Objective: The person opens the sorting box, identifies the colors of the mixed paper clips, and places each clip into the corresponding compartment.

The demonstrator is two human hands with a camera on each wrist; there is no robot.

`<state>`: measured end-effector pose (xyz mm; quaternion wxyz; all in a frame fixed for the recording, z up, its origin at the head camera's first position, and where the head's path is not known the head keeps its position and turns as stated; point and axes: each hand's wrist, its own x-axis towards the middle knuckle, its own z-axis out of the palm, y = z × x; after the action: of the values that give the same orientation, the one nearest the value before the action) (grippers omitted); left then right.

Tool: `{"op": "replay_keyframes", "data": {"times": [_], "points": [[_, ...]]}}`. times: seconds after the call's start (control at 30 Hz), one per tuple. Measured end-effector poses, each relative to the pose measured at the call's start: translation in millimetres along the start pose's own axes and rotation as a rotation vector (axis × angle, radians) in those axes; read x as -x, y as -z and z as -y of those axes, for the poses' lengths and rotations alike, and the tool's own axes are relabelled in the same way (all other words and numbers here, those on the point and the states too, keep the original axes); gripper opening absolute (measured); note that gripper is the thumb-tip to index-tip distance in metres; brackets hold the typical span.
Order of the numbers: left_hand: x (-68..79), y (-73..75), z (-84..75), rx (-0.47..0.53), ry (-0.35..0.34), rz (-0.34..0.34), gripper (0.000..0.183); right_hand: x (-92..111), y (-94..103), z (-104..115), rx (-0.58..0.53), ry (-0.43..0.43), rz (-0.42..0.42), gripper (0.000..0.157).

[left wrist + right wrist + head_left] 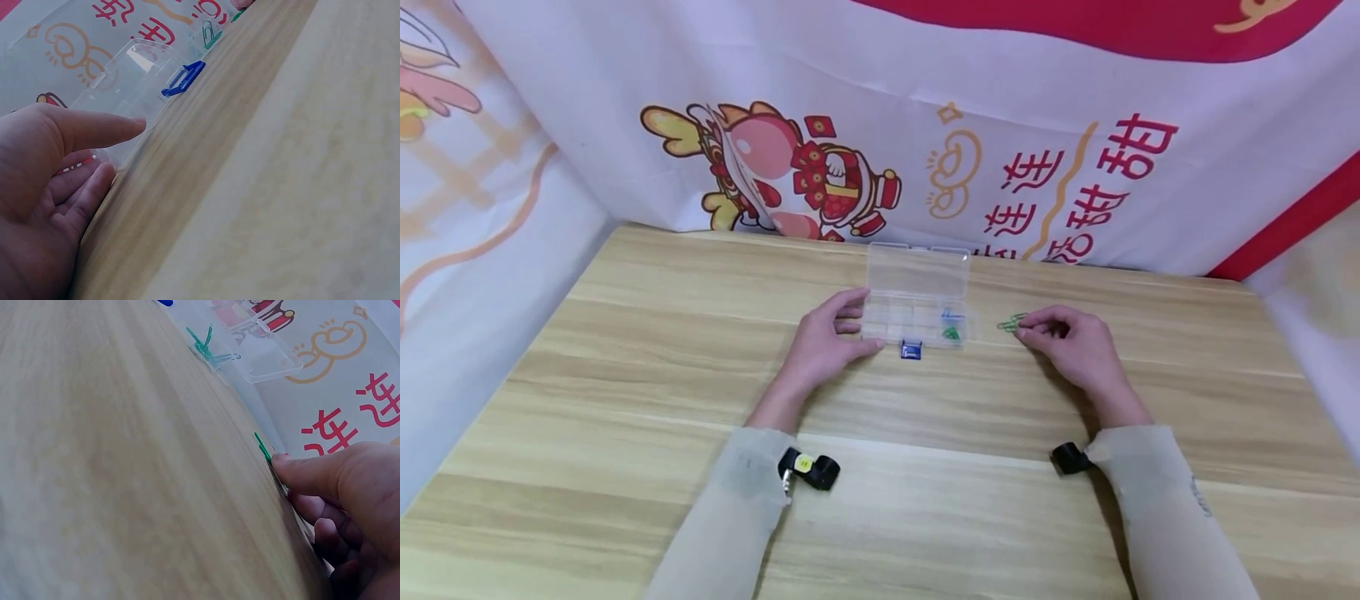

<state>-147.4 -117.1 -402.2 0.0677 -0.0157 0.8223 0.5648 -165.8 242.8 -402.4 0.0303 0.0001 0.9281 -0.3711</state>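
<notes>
A clear plastic compartment box (880, 332) lies on the table with its lid (917, 271) raised at the back and a blue latch (912, 350) at the front. My left hand (823, 337) holds its left end, thumb at the front corner and forefinger towards the rear. Green paper clips (951, 333) sit in a right-hand compartment, and light blue pieces (952, 315) lie in the one behind. To the right of the box, my right hand (1071, 342) pinches green paper clips (1009, 324) between thumb and forefinger, close over the tabletop.
The wood-grain table (895, 517) ends at the back against a printed cloth (925, 100) with cartoon figures and red characters. Another cloth (460, 208) hangs along the left side. Black camera straps (808, 468) are on both wrists.
</notes>
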Motion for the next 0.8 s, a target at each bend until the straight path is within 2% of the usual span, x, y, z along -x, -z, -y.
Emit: {"op": "replay_keyframes", "data": {"times": [0.8], "points": [[1.3, 0.1, 0.5, 0.011, 0.012, -0.001, 0.082, 0.1, 0.6, 3.4, 0.036, -0.021, 0.050, 0.023]]}}
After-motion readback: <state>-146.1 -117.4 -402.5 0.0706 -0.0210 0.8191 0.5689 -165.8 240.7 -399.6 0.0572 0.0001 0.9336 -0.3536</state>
